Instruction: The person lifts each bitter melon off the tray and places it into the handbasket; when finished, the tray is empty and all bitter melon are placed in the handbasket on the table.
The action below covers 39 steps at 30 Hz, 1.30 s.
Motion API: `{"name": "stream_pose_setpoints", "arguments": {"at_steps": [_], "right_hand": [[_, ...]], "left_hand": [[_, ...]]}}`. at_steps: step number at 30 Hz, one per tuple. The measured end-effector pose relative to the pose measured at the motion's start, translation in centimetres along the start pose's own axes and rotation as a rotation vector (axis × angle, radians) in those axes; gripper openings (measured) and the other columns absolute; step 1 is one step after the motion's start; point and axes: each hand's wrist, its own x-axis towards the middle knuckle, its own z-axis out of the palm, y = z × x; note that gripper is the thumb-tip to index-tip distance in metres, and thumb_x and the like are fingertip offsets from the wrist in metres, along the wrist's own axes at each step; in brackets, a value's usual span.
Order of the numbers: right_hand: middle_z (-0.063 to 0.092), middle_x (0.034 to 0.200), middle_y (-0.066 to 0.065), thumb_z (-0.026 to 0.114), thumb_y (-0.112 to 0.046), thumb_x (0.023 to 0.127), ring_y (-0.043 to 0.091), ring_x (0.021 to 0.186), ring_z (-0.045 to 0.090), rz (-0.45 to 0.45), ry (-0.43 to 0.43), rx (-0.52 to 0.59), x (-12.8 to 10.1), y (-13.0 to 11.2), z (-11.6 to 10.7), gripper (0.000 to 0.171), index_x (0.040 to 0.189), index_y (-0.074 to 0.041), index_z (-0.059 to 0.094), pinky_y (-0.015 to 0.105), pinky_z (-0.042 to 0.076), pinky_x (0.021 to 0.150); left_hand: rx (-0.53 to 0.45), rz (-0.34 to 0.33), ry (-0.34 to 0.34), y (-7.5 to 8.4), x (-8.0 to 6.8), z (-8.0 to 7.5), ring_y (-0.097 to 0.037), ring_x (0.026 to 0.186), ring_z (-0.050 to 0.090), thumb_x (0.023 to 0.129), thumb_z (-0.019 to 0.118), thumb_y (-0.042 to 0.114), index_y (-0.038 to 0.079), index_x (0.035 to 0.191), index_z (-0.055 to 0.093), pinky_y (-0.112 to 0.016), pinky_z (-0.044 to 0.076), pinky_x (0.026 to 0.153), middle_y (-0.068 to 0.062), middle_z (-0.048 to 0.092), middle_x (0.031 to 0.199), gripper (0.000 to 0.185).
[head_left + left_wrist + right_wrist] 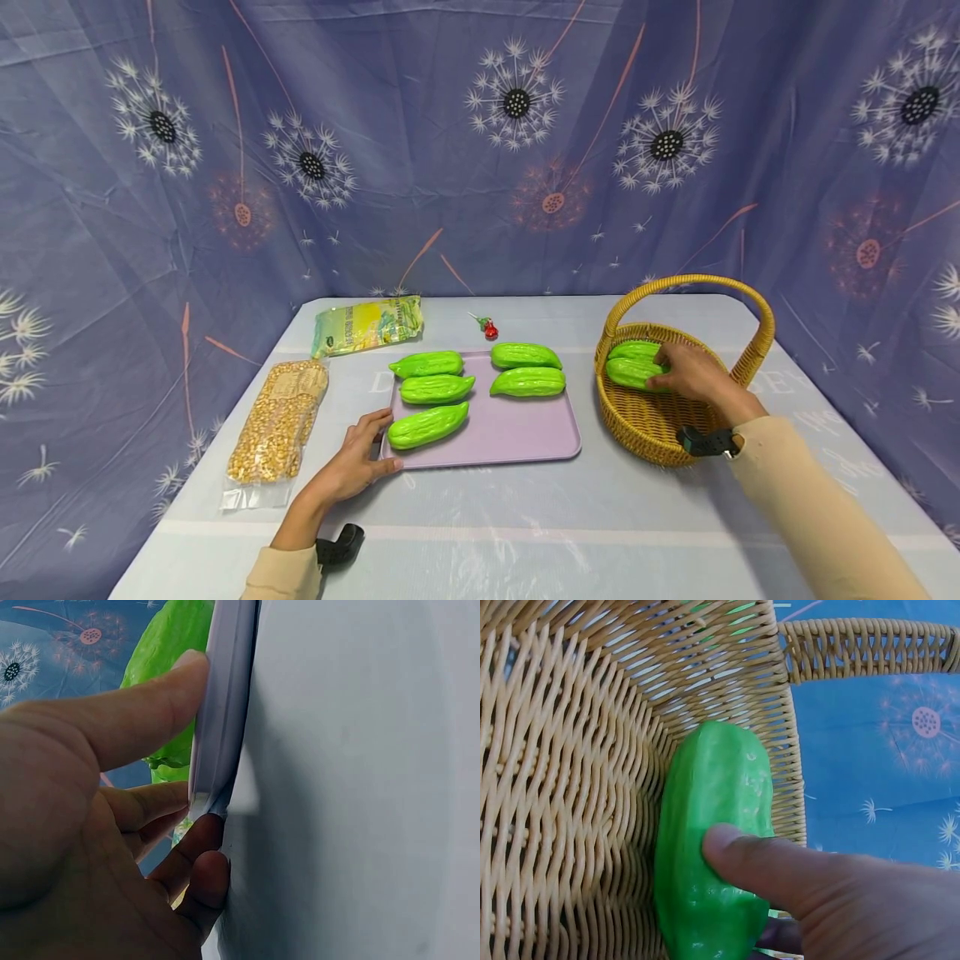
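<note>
A person's right hand (pixel 693 373) clamps its grip on a glossy green plastic bitter gourd (pixel 712 847) inside the woven wicker basket (pixel 645 425) near the table's right edge; the left hand (pixel 358 460), fingers pinching, steadies the lilac plastic tray (pixel 517 433). The slick gourd could slip. Packet labels are unreadable.

Head view high, facing the table (pixel 525 517), wrist views close at tray (pixel 225 712) edge, inside basket (pixel 570 787)
</note>
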Motion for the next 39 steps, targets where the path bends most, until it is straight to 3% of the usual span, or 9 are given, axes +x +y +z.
{"name": "stream_pose_setpoints", "arguments": {"at_steps": [14, 28, 39], "right_hand": [[0.064, 0.102, 0.021, 0.077, -0.031, 0.076, 0.038, 0.096, 0.057, -0.007, 0.032, -0.024, 0.32, -0.10, 0.61, 0.047, 0.104, 0.003, 0.059, 0.052, 0.042, 0.083], [0.060, 0.113, 0.027, 0.076, -0.033, 0.077, 0.045, 0.106, 0.053, 0.014, 0.010, 0.010, 0.09, -0.39, 0.28, 0.053, 0.111, 0.004, 0.059, 0.055, 0.040, 0.089], [0.063, 0.103, 0.024, 0.075, -0.027, 0.078, 0.038, 0.096, 0.057, -0.012, 0.022, 0.023, -0.20, -0.03, 0.27, 0.047, 0.109, 0.005, 0.060, 0.051, 0.044, 0.082]], "left_hand": [[-0.012, -0.013, 0.001, 0.07, 0.00, -0.05, -0.035, 0.127, 0.036, 0.081, 0.073, 0.025, 0.004, 0.145, 0.031, -0.051, 0.036, 0.100, -0.013, 0.029, 0.149, 0.079], [-0.022, -0.005, -0.005, 0.01, -0.01, -0.07, -0.036, 0.127, 0.037, 0.081, 0.073, 0.025, 0.003, 0.145, 0.032, -0.051, 0.036, 0.100, -0.013, 0.030, 0.149, 0.079], [-0.020, -0.017, -0.006, 0.07, -0.06, -0.09, -0.035, 0.128, 0.036, 0.081, 0.073, 0.026, 0.005, 0.145, 0.031, -0.051, 0.036, 0.100, -0.013, 0.029, 0.150, 0.079]]}}
